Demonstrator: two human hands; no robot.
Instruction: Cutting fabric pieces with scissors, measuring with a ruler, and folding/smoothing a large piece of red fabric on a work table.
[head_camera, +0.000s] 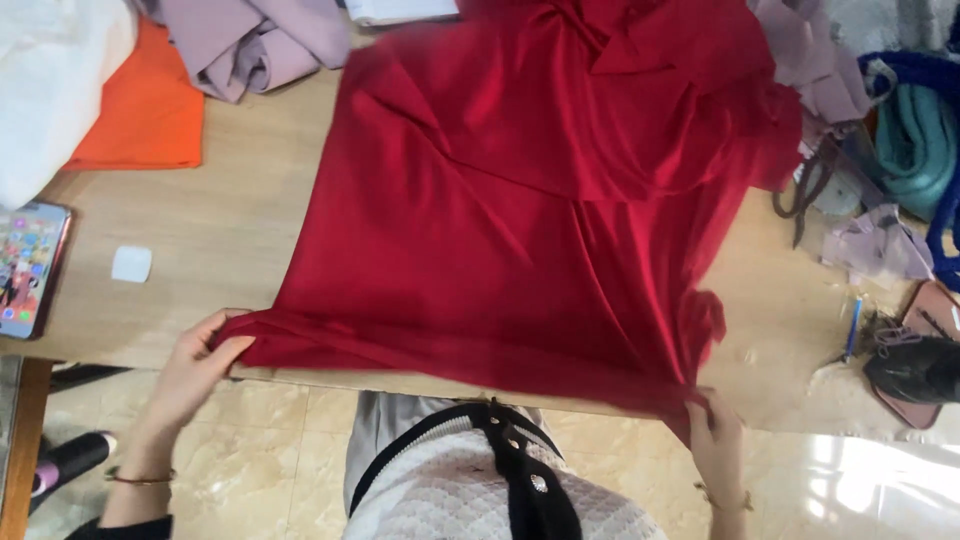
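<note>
The red fabric (530, 200) lies spread on the tabletop (230, 220), its near edge running left to right along the front rim. Left hand (195, 365) pinches the left corner; right hand (715, 430) pinches the right corner. Both grips are closed on cloth.

At the upper left of the frame we see white cloth (45, 80) beside a folded orange cloth (145, 105), with lilac fabric (250, 40) just right of it. A phone (28, 268) lies at the left edge of the wooden table (230, 220), a small white square (131, 264) near it. Scissors (805, 195) and teal cloth (915, 145) sit at the right.
</note>
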